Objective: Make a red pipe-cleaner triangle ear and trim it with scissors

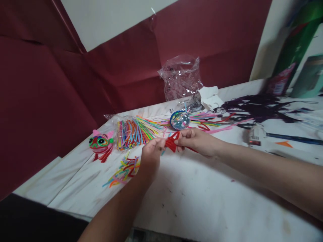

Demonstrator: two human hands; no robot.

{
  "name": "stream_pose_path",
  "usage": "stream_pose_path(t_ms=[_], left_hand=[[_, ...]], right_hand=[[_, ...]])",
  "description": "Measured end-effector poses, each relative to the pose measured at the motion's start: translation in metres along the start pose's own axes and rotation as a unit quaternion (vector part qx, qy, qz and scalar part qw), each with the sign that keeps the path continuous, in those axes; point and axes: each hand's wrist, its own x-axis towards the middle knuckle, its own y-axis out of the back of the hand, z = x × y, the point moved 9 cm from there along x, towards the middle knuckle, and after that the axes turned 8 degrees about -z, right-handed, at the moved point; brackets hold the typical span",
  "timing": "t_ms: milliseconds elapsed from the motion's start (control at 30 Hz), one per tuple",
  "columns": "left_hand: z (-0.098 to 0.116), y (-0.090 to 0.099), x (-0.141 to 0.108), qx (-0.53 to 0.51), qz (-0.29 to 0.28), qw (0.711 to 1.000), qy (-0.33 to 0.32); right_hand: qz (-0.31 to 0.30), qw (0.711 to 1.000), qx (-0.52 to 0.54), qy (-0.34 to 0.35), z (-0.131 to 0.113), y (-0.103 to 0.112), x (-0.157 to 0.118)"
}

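Note:
A red pipe cleaner [171, 144], bent back and forth into a zigzag fan, is held between my two hands above the marbled table [191, 195]. My left hand [152, 152] pinches its left edge. On the other side my right hand [190, 139] grips it between thumb and fingers, and a red length trails out below that palm. Just behind the hands sits a clear round ball [180, 120] with coloured bits and a blue rim. Short cut pipe cleaners [123, 171] lie in a loose pile left of my left wrist.
Colourful pipe cleaners [133, 132] spill from a clear bag. A pink craft figure [101, 144] with red tassels stands at left. Behind are a crumpled plastic bag [180, 79] and dark purple strands [254, 106]. A blue-handled tool [295, 137] lies right, beside a dark red wall covering [214, 43].

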Motion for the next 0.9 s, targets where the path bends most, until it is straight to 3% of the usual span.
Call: stream_pose_path(t_ms=[100, 200, 467, 667, 900], left_hand=[[-0.001, -0.011, -0.001, 0.006, -0.031, 0.999, 0.032], [0.002, -0.01, -0.003, 0.016, -0.017, 0.999, 0.036], [0.017, -0.003, -0.006, 0.175, -0.005, 0.983, -0.055], [0.006, -0.006, -0.003, 0.09, -0.016, 0.996, -0.015], [0.007, -0.003, -0.001, -0.003, 0.002, 1.0, -0.03]], right_hand=[[-0.007, 1.0, 0.006, 0.008, 0.0, -0.003, 0.0], [-0.007, 1.0, -0.009, 0.016, -0.001, -0.007, -0.002], [0.026, 0.999, -0.023, 0.035, 0.001, -0.005, -0.003], [0.053, 0.998, -0.018, 0.031, -0.001, 0.0, -0.004], [0.071, 0.997, 0.029, 0.01, 0.003, 0.006, -0.003]])
